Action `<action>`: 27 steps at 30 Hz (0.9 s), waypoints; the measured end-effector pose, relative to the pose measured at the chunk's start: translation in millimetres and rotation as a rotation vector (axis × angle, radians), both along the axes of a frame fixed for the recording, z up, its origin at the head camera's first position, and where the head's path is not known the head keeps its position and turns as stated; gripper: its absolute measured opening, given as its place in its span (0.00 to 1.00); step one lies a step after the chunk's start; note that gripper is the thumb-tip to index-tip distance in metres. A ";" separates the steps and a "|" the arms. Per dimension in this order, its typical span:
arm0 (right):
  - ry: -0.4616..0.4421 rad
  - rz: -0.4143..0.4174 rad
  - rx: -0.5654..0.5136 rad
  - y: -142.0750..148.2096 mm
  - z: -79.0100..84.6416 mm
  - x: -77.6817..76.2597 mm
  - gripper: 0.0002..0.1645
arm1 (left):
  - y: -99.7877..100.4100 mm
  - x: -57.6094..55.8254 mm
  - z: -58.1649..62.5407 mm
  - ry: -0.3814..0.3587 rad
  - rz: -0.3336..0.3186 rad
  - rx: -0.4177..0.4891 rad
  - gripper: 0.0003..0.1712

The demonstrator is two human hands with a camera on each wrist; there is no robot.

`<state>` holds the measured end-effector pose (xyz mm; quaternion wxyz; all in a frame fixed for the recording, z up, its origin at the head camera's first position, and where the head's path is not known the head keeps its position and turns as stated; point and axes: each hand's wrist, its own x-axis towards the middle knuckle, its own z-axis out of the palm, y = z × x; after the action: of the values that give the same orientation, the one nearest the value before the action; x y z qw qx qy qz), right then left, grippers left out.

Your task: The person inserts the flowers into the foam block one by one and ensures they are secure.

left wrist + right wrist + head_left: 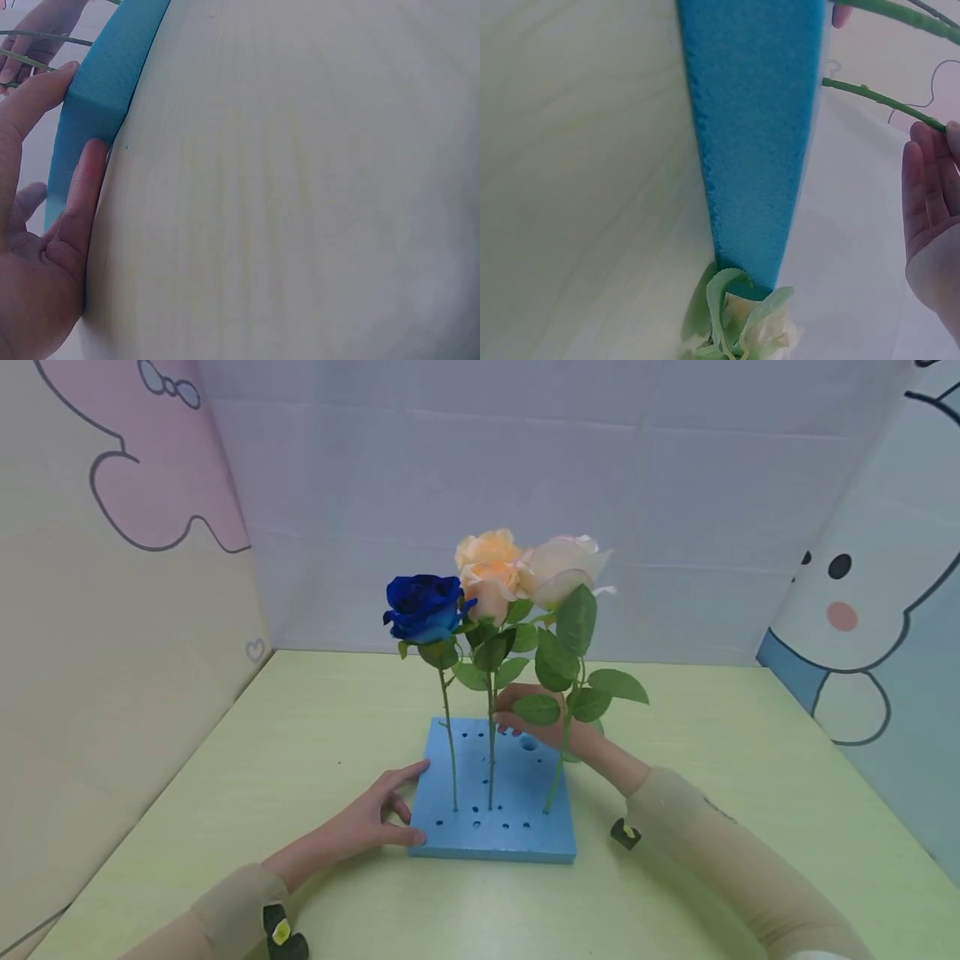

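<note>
My left hand (pixel 378 818) rests at the left edge of a blue foam block (pixel 517 843) with holes, thumb at the near corner and index finger farther along. My right hand (pixel 543 714) pinches a green rose stem (pixel 881 97), which meets the block's edge line in the right wrist view. This stem belongs to the rear peach rose (pixel 491 545); leaves partly cover the hand in the head view. A blue rose (pixel 423 608), another peach rose (pixel 487 593) and a pale pink rose (pixel 566 568) stand upright in the near holes.
A cream flower (pixel 765 326) with green leaves shows beside the block's end in the right wrist view. The pale yellow table (pixel 337 718) surrounds the block. A white cloth backdrop (pixel 337 485) hangs behind, with printed panels at both sides.
</note>
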<state>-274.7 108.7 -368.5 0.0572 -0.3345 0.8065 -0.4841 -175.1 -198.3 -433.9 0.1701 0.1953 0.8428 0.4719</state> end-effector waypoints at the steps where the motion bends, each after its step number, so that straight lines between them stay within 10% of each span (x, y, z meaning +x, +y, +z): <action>1: -0.001 0.002 0.003 0.5 -1.9 -0.4 0.06 | 0.1 0.0 -0.1 -0.002 0.001 0.000 0.56; 27: -0.052 -0.039 -0.008 1.8 -3.9 3.8 0.07 | 0.1 -1.0 -2.6 -0.008 0.023 -0.013 0.57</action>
<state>-270.9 110.4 -372.4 0.0674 -0.3062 0.8092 -0.4968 -176.1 -198.2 -436.6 0.1694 0.1827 0.8472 0.4692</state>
